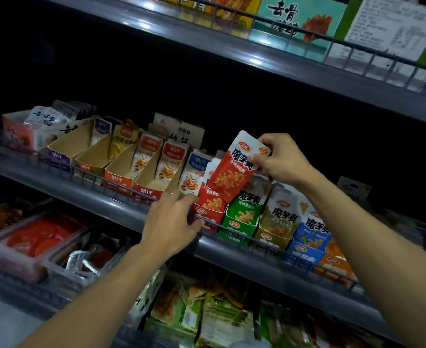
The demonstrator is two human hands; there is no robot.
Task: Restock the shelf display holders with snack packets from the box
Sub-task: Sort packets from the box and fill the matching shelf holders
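My right hand [281, 159] pinches the top corner of a red snack packet [234, 169] and holds it tilted above the red display holder [208, 212] on the middle shelf. My left hand [171, 222] grips the front left side of that red holder, thumb along the shelf rail. More red packets stand inside the holder. Beside it to the right are a green holder [242, 222], an olive holder [279, 219] and a blue holder [310, 237], each with packets. No box is in view.
Left of the red holder, several cardboard holders [121, 169] stand partly filled along the wire rail [111, 182]. The upper shelf [257, 59] carries large boxes. The lower shelf holds trays of packets [38, 242]; loose packets [206, 312] lie below.
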